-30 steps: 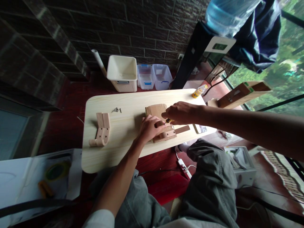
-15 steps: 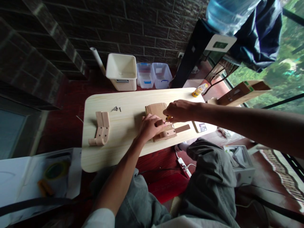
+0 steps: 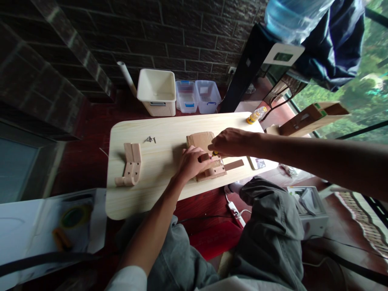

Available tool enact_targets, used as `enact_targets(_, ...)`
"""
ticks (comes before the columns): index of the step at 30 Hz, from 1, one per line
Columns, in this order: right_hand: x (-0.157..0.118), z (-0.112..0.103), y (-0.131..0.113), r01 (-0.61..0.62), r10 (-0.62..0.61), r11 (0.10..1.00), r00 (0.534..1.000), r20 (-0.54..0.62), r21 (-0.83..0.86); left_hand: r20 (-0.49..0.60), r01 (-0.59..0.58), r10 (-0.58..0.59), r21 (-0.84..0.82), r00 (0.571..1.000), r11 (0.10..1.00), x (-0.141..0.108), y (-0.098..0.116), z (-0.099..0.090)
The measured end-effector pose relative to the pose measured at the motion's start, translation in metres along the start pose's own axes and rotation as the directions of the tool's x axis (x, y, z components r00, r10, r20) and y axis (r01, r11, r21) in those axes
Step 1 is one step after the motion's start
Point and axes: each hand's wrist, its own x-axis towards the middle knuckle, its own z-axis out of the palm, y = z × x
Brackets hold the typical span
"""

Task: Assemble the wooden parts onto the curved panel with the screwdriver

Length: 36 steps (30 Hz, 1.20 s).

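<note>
By edge (image 3: 188,195) — left hand (image 3: 191,161) on wood (image 3: 216,171)

Tabletop (image 3: 163,133): pale wood, visible grain, smooth, low sheen. Grooved piece (image 3: 132,163): wood, smooth, matt. Sheet (image 3: 200,140): ridged brown cardboard, matt. Screws (image 3: 150,139): grey metal. Two bins (image 3: 187,96) (image 3: 207,96): translucent plastic, smooth. Wall (image 3: 194,36): dark, rough-faced, slightly glossy. Trousers (image 3: 273,206): grey-green cloth, matt, creased. Bottle (image 3: 256,114): clear plastic, glossy.

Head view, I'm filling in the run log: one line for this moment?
left hand: holding wooden part | right hand: gripping yellow tool | screws: on table
</note>
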Motion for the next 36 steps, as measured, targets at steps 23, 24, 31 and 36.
enact_targets(23,0.002,-0.004,-0.006,-0.07,0.07,0.995,0.997,0.014,0.071,-0.018,-0.001,0.001,0.025,1.0,1.0,0.001,0.004,-0.001)
enact_targets(24,0.003,-0.004,-0.005,-0.103,0.102,0.99,0.995,0.022,0.091,-0.022,0.002,-0.001,0.02,1.0,1.0,0.0,0.004,-0.001)
enact_targets(31,0.004,-0.001,-0.007,-0.112,0.113,0.988,0.994,0.001,0.106,-0.024,0.007,-0.007,0.026,1.0,1.0,0.0,0.002,0.001)
enact_targets(36,0.0,0.002,-0.013,-0.024,0.027,0.999,0.997,-0.069,0.039,-0.028,0.007,-0.005,0.049,1.0,0.999,0.0,0.003,0.0)
